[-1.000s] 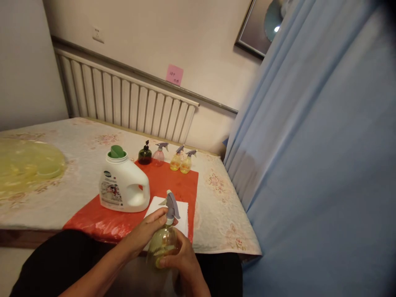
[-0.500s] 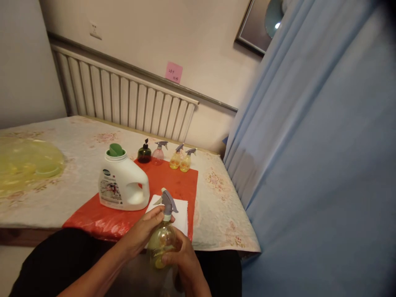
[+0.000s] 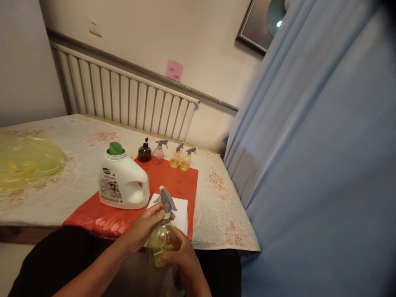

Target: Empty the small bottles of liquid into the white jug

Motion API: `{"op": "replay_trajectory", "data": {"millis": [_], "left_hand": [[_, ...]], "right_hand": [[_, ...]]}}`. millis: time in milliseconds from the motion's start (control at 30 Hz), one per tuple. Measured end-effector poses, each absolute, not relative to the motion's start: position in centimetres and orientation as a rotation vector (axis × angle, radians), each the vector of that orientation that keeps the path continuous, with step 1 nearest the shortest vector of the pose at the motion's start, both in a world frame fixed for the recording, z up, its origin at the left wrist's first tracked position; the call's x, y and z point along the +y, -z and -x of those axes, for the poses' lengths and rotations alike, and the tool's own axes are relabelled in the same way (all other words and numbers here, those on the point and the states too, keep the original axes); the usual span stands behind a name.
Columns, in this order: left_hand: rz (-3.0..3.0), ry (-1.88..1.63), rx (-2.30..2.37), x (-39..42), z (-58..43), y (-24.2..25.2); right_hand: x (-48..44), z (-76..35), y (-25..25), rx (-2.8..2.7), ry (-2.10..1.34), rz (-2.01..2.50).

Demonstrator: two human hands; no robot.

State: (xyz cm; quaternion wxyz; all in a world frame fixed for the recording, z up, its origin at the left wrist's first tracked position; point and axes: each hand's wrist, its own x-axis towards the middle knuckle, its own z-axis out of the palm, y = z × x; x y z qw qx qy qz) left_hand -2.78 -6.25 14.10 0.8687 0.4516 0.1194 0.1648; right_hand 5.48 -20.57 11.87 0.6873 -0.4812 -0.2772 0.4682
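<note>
A clear yellowish spray bottle (image 3: 163, 234) with a grey trigger head (image 3: 167, 200) is held over my lap, close to the bed's front edge. My left hand (image 3: 147, 225) grips it around the neck, just under the trigger head. Around the lower body of the bottle, on its right side, my right hand (image 3: 185, 252) is closed. A little yellow shows at the bottom of the bottle. Behind the trigger head lies white paper (image 3: 181, 214) on a red plastic sheet (image 3: 176, 181).
A white jug (image 3: 123, 181) with a green cup in its mouth stands left on the red sheet. Behind are a dark green pump bottle (image 3: 144, 152), a pink spray bottle (image 3: 158, 155) and two yellow spray bottles (image 3: 185, 162). Yellow plastic (image 3: 31, 161) lies left; a blue curtain (image 3: 309, 165) hangs right.
The trigger head has shifted slightly left and up in view. Both hands keep their hold on the spray bottle; little else differs.
</note>
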Motion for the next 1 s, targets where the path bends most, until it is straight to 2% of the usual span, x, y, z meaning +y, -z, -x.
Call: {"op": "replay_trajectory", "data": {"millis": [533, 1000], "left_hand": [[-1.071, -0.598, 0.440, -7.1, 2.2, -15.0], [-1.337, -0.484, 0.303, -5.2, 2.7, -15.6]], "right_hand": [[-20.3, -5.8, -10.6, -0.612, -0.974, 1.168], [-19.7, -7.0, -11.1, -0.703, -0.893, 1.262]]}}
